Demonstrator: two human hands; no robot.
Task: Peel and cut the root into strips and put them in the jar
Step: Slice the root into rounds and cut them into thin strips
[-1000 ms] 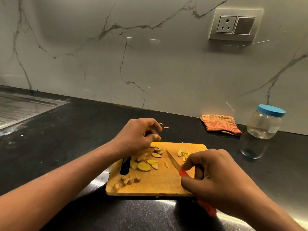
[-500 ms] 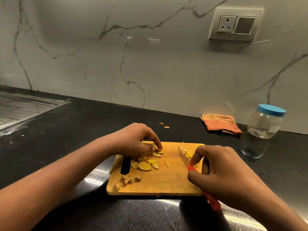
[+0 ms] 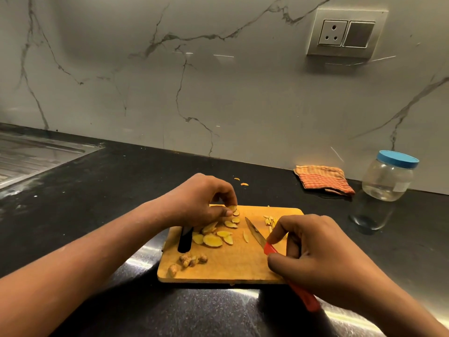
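Nearest you, your right hand [image 3: 323,259] is gripping the red-handled knife [image 3: 255,232], its blade pointing across the right part of the wooden cutting board [image 3: 230,271]. Brown peel scraps [image 3: 189,260] are lying at the board's near left, and yellow root slices [image 3: 212,239] are lying behind them. Your left hand [image 3: 199,203] is pinching one slice [image 3: 233,208] at the far edge. A few cut strips [image 3: 269,220] are lying just past the blade. Farther right, the jar [image 3: 388,183] is standing lidded near the wall, beside a checked cloth [image 3: 323,180].
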